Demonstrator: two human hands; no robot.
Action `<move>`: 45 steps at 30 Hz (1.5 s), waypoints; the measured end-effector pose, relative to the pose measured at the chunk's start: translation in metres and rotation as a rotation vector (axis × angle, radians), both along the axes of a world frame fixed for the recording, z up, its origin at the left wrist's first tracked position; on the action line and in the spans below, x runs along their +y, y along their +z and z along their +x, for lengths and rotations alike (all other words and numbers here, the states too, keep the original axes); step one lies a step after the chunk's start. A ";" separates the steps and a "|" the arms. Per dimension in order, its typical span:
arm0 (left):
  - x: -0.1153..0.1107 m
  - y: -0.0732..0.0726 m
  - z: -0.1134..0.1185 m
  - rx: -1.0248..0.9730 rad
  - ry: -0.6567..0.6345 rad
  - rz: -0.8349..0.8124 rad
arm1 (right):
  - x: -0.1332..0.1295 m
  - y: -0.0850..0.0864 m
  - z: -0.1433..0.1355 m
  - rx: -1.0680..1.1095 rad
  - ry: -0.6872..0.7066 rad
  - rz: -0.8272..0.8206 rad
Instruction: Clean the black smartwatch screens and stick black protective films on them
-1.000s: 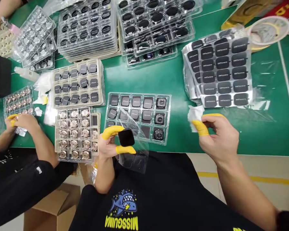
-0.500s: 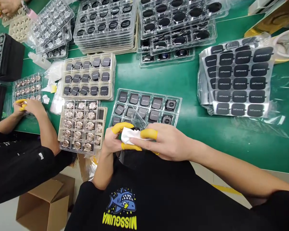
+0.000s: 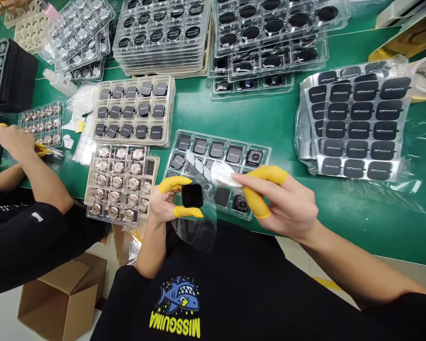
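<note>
Between thumb and finger, my left hand [image 3: 168,199] holds a square black watch face [image 3: 192,195] by its edges, dark glass up. Clear plastic film hangs around and below it. A crumpled white cloth [image 3: 223,174] is pinched in my right hand [image 3: 280,201], to the right of the watch face and apart from it. Both hands wear yellow finger covers. Under the cloth lies a clear tray [image 3: 262,147] of square watch parts, some with black covers, some showing round sensor backs. A strip of pale labels [image 3: 199,165] hangs over the tray.
Stacked trays of black square pieces [image 3: 133,111] and rose-gold round parts [image 3: 117,182] stand left. More trays [image 3: 159,28] line the back. Sheets of black labels [image 3: 362,123] lie right. At the far left a person's hand [image 3: 17,142] works; a cardboard box [image 3: 57,303] is on the floor.
My right hand has moved right with the cloth, off the watch face, which now shows fully. The view has shifted slightly. The neighbouring person's hands have moved apart.
</note>
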State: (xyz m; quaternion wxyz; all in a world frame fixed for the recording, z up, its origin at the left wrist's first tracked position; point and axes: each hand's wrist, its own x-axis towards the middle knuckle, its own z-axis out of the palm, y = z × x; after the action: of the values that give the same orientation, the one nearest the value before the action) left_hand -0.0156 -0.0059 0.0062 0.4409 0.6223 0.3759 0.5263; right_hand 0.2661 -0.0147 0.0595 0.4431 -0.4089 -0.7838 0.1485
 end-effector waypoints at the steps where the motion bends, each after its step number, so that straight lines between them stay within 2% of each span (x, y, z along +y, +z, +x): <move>1: 0.001 0.000 0.001 0.000 -0.010 0.003 | -0.003 0.005 -0.003 0.022 0.051 -0.018; 4: 0.005 0.000 0.004 -0.029 -0.075 0.015 | -0.004 0.013 -0.014 -0.019 0.233 0.001; 7: 0.006 0.003 0.005 -0.047 -0.121 0.017 | 0.004 0.010 -0.021 -0.131 0.275 0.065; 9: 0.006 0.005 0.004 -0.028 -0.111 0.006 | 0.011 0.008 -0.023 -0.192 0.322 0.092; 11: 0.006 0.007 0.002 0.020 -0.100 -0.004 | 0.017 0.008 -0.022 -0.239 0.429 0.097; 15: 0.006 0.004 -0.001 0.015 -0.043 0.001 | 0.028 0.010 -0.008 -0.312 0.602 0.098; 17: 0.004 0.003 -0.002 -0.027 0.035 -0.001 | 0.030 0.008 0.004 -0.341 0.581 0.115; 19: 0.002 0.004 -0.005 -0.032 0.091 0.001 | 0.029 0.006 0.016 -0.328 0.475 0.116; 22: 0.001 0.008 -0.006 -0.012 0.054 -0.002 | 0.022 0.007 0.026 -0.220 0.250 0.064; 24: 0.002 0.009 -0.005 -0.017 0.010 0.002 | 0.015 0.011 0.024 -0.160 0.180 0.031; 29: 0.004 0.005 0.000 0.009 -0.017 0.058 | 0.002 0.016 0.000 -0.182 0.301 0.088; 35: -0.001 0.003 -0.001 0.085 -0.123 -0.019 | 0.006 0.007 -0.015 -0.203 0.523 0.110; 37: -0.002 0.005 -0.003 0.102 -0.127 -0.018 | 0.009 0.005 -0.015 -0.244 0.556 0.110; 41: 0.000 0.005 -0.007 0.167 -0.130 0.039 | 0.014 0.009 -0.018 -0.393 0.488 0.181; 45: 0.001 -0.005 -0.006 0.088 -0.093 0.051 | 0.019 0.012 -0.023 -0.441 0.371 0.272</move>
State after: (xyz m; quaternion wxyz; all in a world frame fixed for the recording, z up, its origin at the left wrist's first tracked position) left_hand -0.0215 -0.0051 0.0014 0.4319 0.6727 0.3518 0.4870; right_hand 0.2430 0.0046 0.0714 0.2784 -0.2182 -0.9349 0.0284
